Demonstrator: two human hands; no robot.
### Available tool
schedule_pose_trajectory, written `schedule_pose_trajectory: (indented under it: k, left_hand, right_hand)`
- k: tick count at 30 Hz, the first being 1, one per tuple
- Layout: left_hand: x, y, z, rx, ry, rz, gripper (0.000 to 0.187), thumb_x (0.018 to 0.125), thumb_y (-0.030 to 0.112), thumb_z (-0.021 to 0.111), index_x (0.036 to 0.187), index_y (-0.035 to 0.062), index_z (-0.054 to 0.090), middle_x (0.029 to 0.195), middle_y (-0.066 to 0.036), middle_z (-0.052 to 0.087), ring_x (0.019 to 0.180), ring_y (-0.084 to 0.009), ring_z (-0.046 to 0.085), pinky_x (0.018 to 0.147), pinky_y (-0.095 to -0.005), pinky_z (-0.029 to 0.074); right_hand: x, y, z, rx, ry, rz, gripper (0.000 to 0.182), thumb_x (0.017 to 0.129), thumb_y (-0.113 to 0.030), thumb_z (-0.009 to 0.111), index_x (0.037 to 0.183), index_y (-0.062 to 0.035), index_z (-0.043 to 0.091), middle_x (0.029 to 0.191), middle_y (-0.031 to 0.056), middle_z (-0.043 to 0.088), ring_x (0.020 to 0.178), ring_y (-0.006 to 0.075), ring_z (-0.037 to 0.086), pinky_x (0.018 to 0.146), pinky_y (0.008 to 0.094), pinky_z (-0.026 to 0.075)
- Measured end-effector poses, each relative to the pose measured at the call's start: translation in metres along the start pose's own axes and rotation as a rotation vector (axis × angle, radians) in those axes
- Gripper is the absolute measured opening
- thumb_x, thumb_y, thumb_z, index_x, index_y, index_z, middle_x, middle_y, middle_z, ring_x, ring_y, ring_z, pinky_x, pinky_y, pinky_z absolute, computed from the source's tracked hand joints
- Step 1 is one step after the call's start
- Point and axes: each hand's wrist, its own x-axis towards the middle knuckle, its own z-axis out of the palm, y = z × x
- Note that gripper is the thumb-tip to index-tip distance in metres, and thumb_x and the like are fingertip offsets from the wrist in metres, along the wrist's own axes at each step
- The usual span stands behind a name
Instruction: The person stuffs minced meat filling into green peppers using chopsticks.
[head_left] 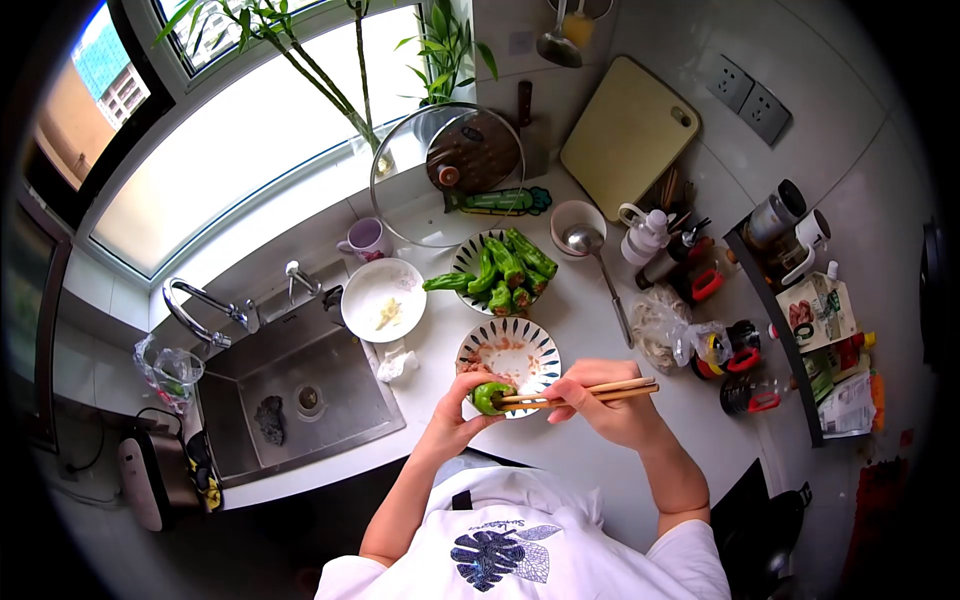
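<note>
A green pepper (489,398) is held in my left hand (452,418), its open end facing right. My right hand (607,405) grips a pair of wooden chopsticks (630,389), whose tips meet the pepper's end. Just beyond and partly behind my hands lies a patterned plate (545,350) with pinkish minced filling (492,357) on its left part. Above it, a second patterned plate (466,258) holds several green peppers (505,262). To the left is a white plate (357,297) with a small pale heap (388,312) on it.
A steel sink (345,432) with a faucet is at the left. Behind the plates stand a purple mug (368,239) and a glass lid (375,185). A bowl (570,215) with a ladle (612,290), bottles and a cutting board (620,140) are to the right.
</note>
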Motion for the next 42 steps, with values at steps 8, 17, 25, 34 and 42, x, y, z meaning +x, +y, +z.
schedule_pose_trajectory:
  k: [8, 17, 25, 34, 42]
  left_hand:
    - [-0.001, 0.001, -0.001, 0.164, -0.01, 0.058, 0.051, 0.074, -0.005, 0.076, 0.12, 0.0087, 0.058, 0.12, -0.008, 0.06, 0.117, -0.0268, 0.055, 0.101, -0.0368, 0.043]
    - [-0.011, -0.014, -0.001, -0.052, 0.004, -0.101, 0.06, 0.074, -0.01, 0.076, 0.126, 0.0072, 0.051, 0.122, -0.005, 0.055, 0.118, -0.0173, 0.053, 0.103, -0.0325, 0.042]
    - [-0.008, -0.006, -0.005, -0.257, -0.012, -0.122, 0.061, 0.072, -0.013, 0.075, 0.125, 0.0068, 0.052, 0.122, -0.006, 0.055, 0.121, -0.0172, 0.051, 0.106, -0.0332, 0.04]
    - [0.004, 0.008, -0.017, -0.067, -0.375, -0.081, 0.059, 0.077, -0.002, 0.076, 0.131, 0.0061, 0.055, 0.126, -0.007, 0.054, 0.123, -0.0194, 0.05, 0.107, -0.0338, 0.038]
    - [-0.004, -0.002, -0.019, -0.166, -0.392, -0.213, 0.062, 0.078, -0.005, 0.076, 0.135, 0.0024, 0.053, 0.134, -0.006, 0.052, 0.129, -0.0186, 0.045, 0.109, -0.035, 0.035]
  right_hand:
    - [0.019, -0.005, 0.022, -0.146, -0.004, -0.037, 0.019, 0.095, -0.012, 0.064, 0.084, 0.0024, 0.068, 0.072, 0.0077, 0.067, 0.062, 0.0156, 0.06, 0.058, 0.0303, 0.047]
    - [0.016, -0.035, -0.001, -0.147, -0.069, -0.018, 0.017, 0.094, -0.011, 0.064, 0.085, 0.0022, 0.071, 0.073, 0.009, 0.067, 0.061, 0.0161, 0.062, 0.056, 0.0296, 0.048]
    - [0.005, -0.032, -0.041, 0.133, 0.074, -0.15, 0.019, 0.095, -0.009, 0.062, 0.088, 0.0066, 0.072, 0.079, 0.0119, 0.07, 0.067, 0.0145, 0.07, 0.056, 0.0222, 0.054]
    - [0.022, -0.025, -0.014, -0.252, -0.298, -0.185, 0.016, 0.094, -0.016, 0.064, 0.091, -0.0016, 0.071, 0.072, 0.0086, 0.064, 0.061, 0.0202, 0.062, 0.058, 0.0304, 0.048]
    - [0.031, -0.004, 0.021, -0.397, -0.278, -0.245, 0.014, 0.093, -0.014, 0.065, 0.087, -0.0022, 0.07, 0.076, 0.0088, 0.063, 0.066, 0.0233, 0.061, 0.061, 0.0317, 0.049]
